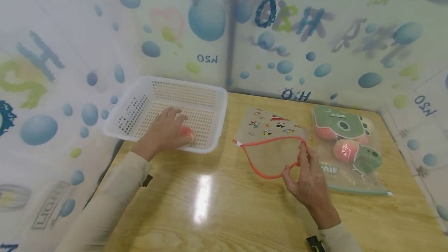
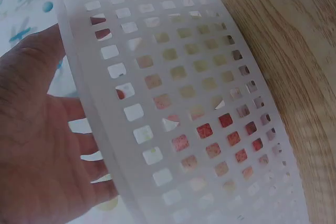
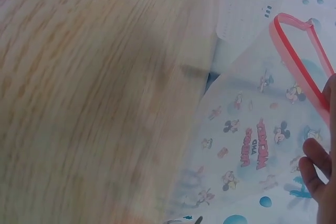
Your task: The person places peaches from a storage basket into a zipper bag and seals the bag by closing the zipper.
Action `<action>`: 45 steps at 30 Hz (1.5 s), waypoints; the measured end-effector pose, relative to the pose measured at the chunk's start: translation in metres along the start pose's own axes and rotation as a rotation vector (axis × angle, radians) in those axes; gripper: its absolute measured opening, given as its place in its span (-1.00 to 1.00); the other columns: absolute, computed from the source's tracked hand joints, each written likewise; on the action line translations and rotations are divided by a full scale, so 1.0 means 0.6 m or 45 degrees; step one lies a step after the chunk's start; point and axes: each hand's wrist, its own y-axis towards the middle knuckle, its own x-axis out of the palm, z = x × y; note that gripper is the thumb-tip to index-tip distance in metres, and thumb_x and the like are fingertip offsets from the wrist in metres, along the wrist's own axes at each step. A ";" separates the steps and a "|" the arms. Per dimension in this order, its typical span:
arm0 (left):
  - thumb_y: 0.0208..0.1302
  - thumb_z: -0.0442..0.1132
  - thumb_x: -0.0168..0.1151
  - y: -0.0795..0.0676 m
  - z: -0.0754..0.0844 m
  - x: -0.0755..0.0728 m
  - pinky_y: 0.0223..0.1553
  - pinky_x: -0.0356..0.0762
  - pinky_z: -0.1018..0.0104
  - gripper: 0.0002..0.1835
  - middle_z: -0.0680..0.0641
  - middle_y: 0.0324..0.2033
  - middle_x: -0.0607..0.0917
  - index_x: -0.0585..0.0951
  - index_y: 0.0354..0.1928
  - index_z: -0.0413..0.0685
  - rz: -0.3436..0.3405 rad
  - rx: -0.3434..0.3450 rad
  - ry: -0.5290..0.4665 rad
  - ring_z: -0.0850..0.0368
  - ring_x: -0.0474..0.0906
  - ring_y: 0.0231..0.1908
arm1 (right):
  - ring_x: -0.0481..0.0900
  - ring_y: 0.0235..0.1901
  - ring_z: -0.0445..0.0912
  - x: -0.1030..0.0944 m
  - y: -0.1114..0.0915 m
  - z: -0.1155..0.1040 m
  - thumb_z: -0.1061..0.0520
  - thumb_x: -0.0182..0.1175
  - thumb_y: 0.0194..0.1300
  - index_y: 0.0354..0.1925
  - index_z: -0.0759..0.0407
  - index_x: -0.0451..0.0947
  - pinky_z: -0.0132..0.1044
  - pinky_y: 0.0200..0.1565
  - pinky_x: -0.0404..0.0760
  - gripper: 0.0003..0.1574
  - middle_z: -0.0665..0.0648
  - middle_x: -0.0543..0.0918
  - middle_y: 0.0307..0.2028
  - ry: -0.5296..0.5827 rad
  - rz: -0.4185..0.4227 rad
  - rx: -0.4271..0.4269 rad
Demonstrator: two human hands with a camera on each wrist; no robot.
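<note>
Near the worktop's point(image 1: 168, 213) right edge lay one packed bag point(image 1: 344, 175), right fingers point(image 1: 304, 158) pinching an empty-looking pouch point(image 1: 267, 126), left fingers' point(image 1: 179, 119) hold on waiting fruit point(image 1: 187, 131) unclear

Head view high, downward; wrist views close — basket point(image 1: 220, 115) seemingly in all

White perforated basket point(image 1: 219, 119) sits upright; a round reddish item point(image 1: 187, 132) lies inside toward its 5 o'clock, partly covered by the left hand point(image 1: 165, 128). At the basket's 4 o'clock, a translucent bag point(image 1: 267, 127) bears cartoon prints; its red-edged mouth gapes, white slider point(image 1: 238, 143) at 9 o'clock, opposite side pinched by the right hand point(image 1: 309, 180).
</note>
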 end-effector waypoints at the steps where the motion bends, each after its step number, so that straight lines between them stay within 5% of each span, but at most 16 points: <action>1: -0.06 0.17 0.20 0.000 -0.002 -0.001 0.09 0.13 -0.15 -0.33 -0.24 0.12 0.34 0.48 0.02 -0.16 -0.024 -0.006 0.006 -0.21 0.11 0.17 | 0.43 -0.40 0.11 0.000 0.000 0.000 -0.06 -0.03 0.08 0.23 0.49 0.14 -0.03 -0.49 0.51 -0.13 0.46 0.36 -0.08 0.003 -0.003 -0.006; 9: -0.05 0.23 0.21 0.007 -0.017 0.003 0.16 -0.10 -0.21 -0.27 -0.29 0.20 0.26 0.47 0.08 -0.13 -0.208 -0.037 0.003 -0.28 -0.04 0.24 | 0.48 -0.38 0.11 0.005 -0.001 0.000 -0.05 -0.03 0.08 0.22 0.48 0.18 -0.01 -0.46 0.51 -0.15 0.45 0.37 -0.02 0.006 0.000 -0.015; 18: -0.14 0.27 0.25 0.015 -0.024 -0.004 0.13 -0.08 -0.25 -0.45 -0.26 0.12 0.34 0.56 -0.30 -0.06 -0.304 -0.078 0.025 -0.26 0.04 0.19 | 0.49 -0.41 0.12 0.006 0.000 0.001 -0.04 -0.03 0.08 0.21 0.46 0.20 -0.02 -0.49 0.51 -0.17 0.45 0.41 -0.06 -0.029 0.001 -0.042; 26: -0.19 0.22 0.31 0.020 -0.029 -0.005 0.14 -0.18 -0.28 -0.40 -0.31 0.16 0.28 0.54 -0.23 -0.12 -0.420 -0.120 -0.019 -0.31 -0.03 0.21 | 0.47 -0.40 0.13 0.006 -0.001 0.004 -0.05 -0.03 0.11 0.21 0.44 0.21 -0.01 -0.46 0.51 -0.19 0.44 0.42 -0.07 -0.036 -0.009 -0.056; 37: -0.26 0.29 0.34 0.025 -0.039 0.008 0.14 -0.27 -0.30 -0.24 -0.23 0.19 0.29 0.52 -0.08 -0.13 -0.302 -0.024 -0.040 -0.19 0.06 0.22 | 0.44 -0.42 0.12 0.008 -0.002 0.004 -0.05 -0.03 0.12 0.21 0.43 0.23 -0.02 -0.46 0.49 -0.20 0.41 0.44 -0.09 -0.036 -0.014 -0.056; 45: -0.32 0.30 0.35 0.027 -0.036 0.019 0.13 -0.23 -0.31 -0.21 -0.15 0.16 0.37 0.53 -0.06 -0.08 -0.135 0.032 -0.018 -0.13 0.15 0.18 | 0.44 -0.40 0.12 0.007 -0.004 0.002 -0.05 -0.04 0.13 0.20 0.44 0.23 -0.01 -0.43 0.50 -0.21 0.42 0.43 -0.08 -0.035 -0.032 -0.042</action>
